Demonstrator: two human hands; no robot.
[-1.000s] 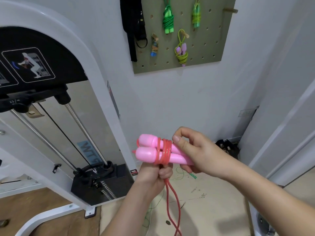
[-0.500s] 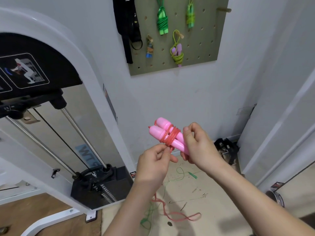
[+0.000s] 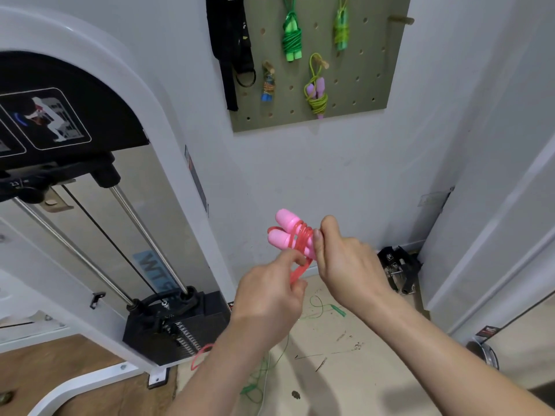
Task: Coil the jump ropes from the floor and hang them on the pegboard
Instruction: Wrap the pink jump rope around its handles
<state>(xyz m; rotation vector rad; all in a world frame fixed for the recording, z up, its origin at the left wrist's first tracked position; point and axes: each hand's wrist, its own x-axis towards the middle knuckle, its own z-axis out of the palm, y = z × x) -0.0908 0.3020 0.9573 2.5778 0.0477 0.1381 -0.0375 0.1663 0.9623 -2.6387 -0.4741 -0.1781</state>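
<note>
Below the pegboard, less slack trails over the floor than half a second ago. The right hand grips the pink jump rope by both handles, thumb curled beside the wraps. The left hand pinches its red cord just beneath.

A small gym corner, told by its gear.
A white cable machine with a black weight stack, steel guide rods and an exercise diagram (a figure squatting) stands beside a wall pegboard hung with coiled jump ropes and a black strap.
</note>
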